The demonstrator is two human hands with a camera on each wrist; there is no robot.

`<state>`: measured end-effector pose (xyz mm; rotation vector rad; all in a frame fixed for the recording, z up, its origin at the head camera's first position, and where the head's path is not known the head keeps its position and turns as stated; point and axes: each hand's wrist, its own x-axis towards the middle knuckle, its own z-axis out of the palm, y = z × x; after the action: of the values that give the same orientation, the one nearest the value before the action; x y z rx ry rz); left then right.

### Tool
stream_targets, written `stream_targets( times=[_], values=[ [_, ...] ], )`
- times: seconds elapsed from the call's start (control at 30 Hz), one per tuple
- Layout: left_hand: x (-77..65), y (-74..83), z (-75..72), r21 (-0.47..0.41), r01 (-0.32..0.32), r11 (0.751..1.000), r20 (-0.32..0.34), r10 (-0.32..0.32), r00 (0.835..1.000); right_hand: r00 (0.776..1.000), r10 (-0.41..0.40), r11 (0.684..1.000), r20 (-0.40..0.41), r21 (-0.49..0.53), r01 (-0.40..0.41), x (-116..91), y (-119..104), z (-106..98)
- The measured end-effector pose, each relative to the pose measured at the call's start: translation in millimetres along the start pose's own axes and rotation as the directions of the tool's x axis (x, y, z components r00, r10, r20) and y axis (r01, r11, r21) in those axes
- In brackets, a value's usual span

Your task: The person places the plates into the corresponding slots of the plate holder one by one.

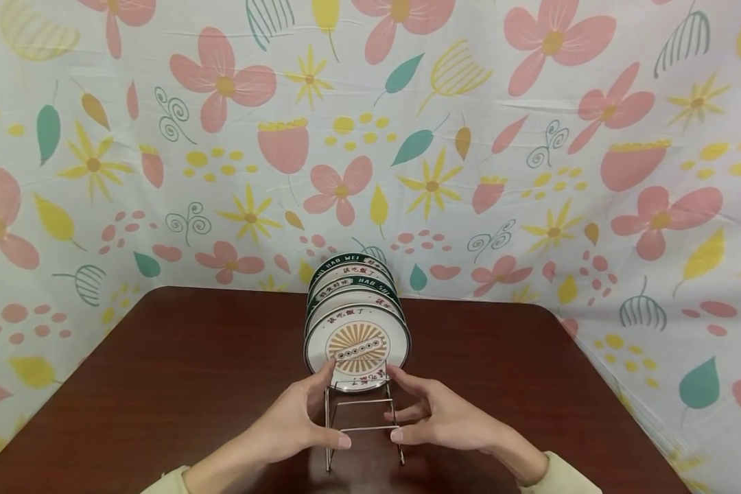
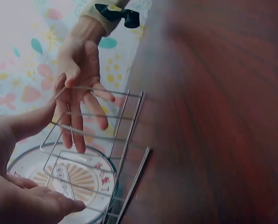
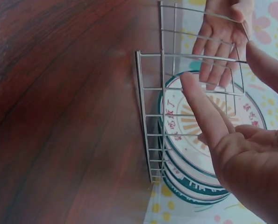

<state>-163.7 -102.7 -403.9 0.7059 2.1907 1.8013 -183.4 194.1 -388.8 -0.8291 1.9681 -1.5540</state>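
A silver wire dish rack [image 1: 364,428] stands on the table, with several round plates upright in its far part. The nearest plate [image 1: 358,343] is white with a dark rim, red characters and an orange sunburst. My left hand [image 1: 293,418] lies along the rack's left side, its thumb by the near wires and its fingers reaching toward the plate. On the opposite side, my right hand [image 1: 447,415] has its thumb near the top wire and its fingers extended. The right wrist view shows straight fingers [image 3: 202,109] beside the wires. Firm contact is hard to judge.
The dark reddish-brown table [image 1: 185,384] has rounded far corners. Behind it hangs a white cloth [image 1: 444,89] with printed flowers and leaves, which also runs down the sides. Farther plates with dark green rims [image 1: 348,259] stand close behind the front one.
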Motion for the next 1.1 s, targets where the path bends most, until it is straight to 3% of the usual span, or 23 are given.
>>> stream_targets(
  times=[0.4, 1.1],
  values=[
    [0.4, 1.9, -13.4, 0.013, -0.006, 1.0, 0.067, 0.005, 0.998, 0.996, 0.046, 0.998, -0.076, 0.037, -0.043, 5.0, -1.6, 8.9],
    [7.2, 0.4, -15.8, 0.008, -0.003, 1.0, 0.078, 0.003, 0.997, 0.992, 0.058, 0.998, -0.108, 0.041, -0.054, 8.0, -0.1, 6.1]
  ],
)
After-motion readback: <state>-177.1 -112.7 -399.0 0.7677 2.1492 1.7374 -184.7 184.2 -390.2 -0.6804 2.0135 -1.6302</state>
